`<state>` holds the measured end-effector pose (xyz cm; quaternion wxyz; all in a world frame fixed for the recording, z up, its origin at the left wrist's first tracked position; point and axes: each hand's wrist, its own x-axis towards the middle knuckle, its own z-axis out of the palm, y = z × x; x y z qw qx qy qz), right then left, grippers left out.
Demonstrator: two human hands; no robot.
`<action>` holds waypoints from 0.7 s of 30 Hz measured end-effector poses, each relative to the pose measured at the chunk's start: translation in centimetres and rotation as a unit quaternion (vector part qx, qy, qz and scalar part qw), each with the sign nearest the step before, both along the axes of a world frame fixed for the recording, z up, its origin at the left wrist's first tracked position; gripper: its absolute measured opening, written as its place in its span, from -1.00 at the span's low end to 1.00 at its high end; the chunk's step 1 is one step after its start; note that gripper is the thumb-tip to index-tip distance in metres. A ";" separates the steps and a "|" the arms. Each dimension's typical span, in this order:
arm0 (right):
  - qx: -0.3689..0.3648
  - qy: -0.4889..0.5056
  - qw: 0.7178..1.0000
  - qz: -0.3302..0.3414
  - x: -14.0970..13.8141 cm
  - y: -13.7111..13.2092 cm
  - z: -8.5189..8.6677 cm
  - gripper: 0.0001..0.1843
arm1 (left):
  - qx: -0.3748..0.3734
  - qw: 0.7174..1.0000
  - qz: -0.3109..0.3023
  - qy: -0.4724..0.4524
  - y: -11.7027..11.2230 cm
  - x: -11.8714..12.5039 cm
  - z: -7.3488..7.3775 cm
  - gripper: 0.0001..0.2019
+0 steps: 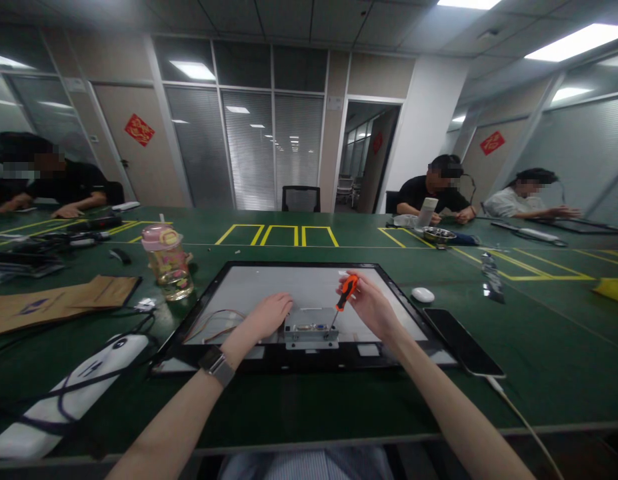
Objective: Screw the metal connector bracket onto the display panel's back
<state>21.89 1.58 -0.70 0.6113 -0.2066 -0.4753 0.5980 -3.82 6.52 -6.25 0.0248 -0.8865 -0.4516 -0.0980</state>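
A flat display panel [403, 313] with a black frame lies on the green table in front of me. Near its front edge sits a metal bracket [311, 339] with connector ports along it. My right hand [371, 303] grips an orange and black screwdriver [347, 293], whose shaft slants down to the bracket's right end. My left hand [269, 315] lies over the panel at the bracket's left side, fingers stretched out and close together; its fingertips are partly hidden behind the metal. Thin wires [213, 321] curl across the panel beside my left wrist.
Left of the panel stand a pink-lidded bottle [169, 263], a brown paper bag [63, 301] and a white power strip [73, 393] with dark cables. To the right lie a white earbud case [423, 295] and a plugged-in phone [463, 341]. Several people sit across the table.
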 end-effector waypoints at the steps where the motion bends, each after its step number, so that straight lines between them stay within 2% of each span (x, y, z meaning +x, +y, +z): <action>1: 0.002 0.000 1.000 0.000 0.0 -0.1 0.0 -0.76 | 0.002 1.000 0.000 0.001 0.0 0.0 0.0 -0.60; 11: 0.016 0.008 1.000 -0.015 0.1 -0.1 -0.1 -0.88 | 0.013 1.000 -0.012 -0.004 0.1 -0.1 -0.4 -0.63; 17: 0.001 -0.010 1.000 -0.001 0.0 -0.1 0.0 -0.71 | -0.003 1.000 -0.003 -0.012 0.2 -0.2 -0.4 -0.62; 21: -0.003 -0.002 1.000 0.012 0.0 -0.2 0.2 -0.78 | -0.008 1.000 -0.001 -0.014 0.2 -0.2 -0.3 -0.61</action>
